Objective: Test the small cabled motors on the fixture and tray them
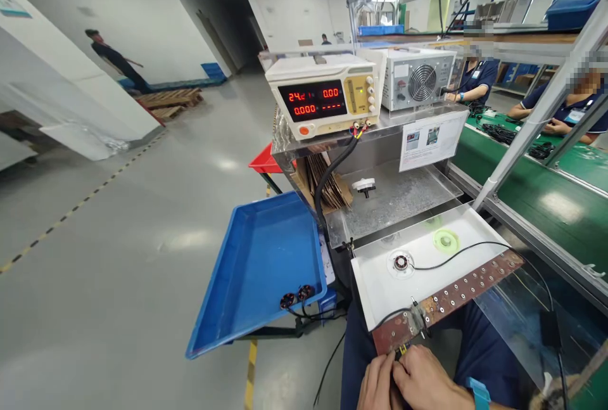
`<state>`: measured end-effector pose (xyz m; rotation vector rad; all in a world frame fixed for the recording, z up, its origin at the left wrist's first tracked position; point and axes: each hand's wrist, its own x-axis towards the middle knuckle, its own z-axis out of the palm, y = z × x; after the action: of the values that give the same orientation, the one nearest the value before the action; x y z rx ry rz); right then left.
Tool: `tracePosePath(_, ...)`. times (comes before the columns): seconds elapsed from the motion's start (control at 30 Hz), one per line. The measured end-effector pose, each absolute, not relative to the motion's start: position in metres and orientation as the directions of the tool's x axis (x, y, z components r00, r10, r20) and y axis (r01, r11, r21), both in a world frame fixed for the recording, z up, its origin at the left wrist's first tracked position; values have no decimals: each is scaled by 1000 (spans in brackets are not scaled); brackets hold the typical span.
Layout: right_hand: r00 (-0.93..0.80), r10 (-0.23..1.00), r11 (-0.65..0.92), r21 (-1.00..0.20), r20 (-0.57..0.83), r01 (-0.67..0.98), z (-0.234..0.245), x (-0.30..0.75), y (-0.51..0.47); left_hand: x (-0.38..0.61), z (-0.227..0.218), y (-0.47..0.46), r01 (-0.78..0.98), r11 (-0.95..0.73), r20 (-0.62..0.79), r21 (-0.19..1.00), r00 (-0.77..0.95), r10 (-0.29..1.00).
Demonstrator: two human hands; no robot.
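Note:
At the bottom, my left hand (pixel 377 382) and my right hand (pixel 424 377) are close together with fingers pinched. A small yellow-and-black piece (pixel 403 350) shows at my right fingertips; its kind is unclear, and what my left fingers grip is hidden. Just above is a brown board (pixel 468 289) with rows of metal studs and a metal clamp (pixel 418 320) at its near end. A black cable (pixel 390 317) runs to that clamp. Beyond it, a small round motor (pixel 401 262) sits on the white plate (pixel 380 289), its black lead trailing right.
Left of my legs, a blue tray (pixel 256 258) holds two motors (pixel 295 296) near its edge. A power supply (pixel 327 96) with red digits stands on the metal shelf, beside a grey fan unit (pixel 420 80). Co-workers sit at the green bench (pixel 532 188) on the right.

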<state>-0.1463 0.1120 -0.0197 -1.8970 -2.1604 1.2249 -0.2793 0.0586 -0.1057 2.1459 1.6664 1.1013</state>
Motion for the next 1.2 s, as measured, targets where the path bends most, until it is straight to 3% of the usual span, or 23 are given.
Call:
tracePosePath(0.23,-264,835,1,-478,-483,878,-9,-142,112,-271,-62,54,649,-126,181,750,-19,983)
tracePosePath(0.43,-262,820,7,-449,-509,894,-10,-141,113,-269,-58,50,626,-98,127,774,-2,992)
tracePosePath(0.8,-312,791,63,-438,-526,897,-5,-134,122,-270,-35,64,539,154,-233,828,81,969)
tracePosePath(1.2,-376,777,151,-430,-505,890,-6,-127,128,-268,-33,63,531,163,-245,832,88,965)
